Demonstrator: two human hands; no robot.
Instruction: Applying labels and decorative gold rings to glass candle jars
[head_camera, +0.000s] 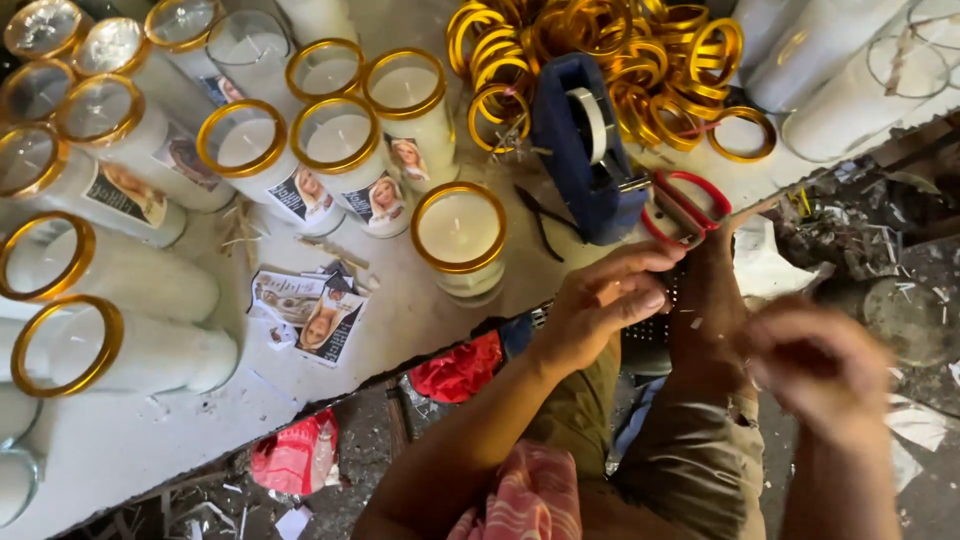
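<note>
Both hands, left (605, 300) and right (815, 365), hover near red-handled scissors (685, 208) beside a blue tape dispenser (585, 150).

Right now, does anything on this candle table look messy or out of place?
Yes. Several glass candles at the left lie on their sides while others stand upright. Loose picture labels lie in an untidy pile on the table, and scraps litter the floor. Red-handled scissors sit at the table edge by the tape dispenser.

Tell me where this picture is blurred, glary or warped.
Head view: the right hand is smeared by motion blur, the left hand sharper; the gold rings and candle rims glint; tall candle jars lean outward at the edges; the floor lies dim.
</note>
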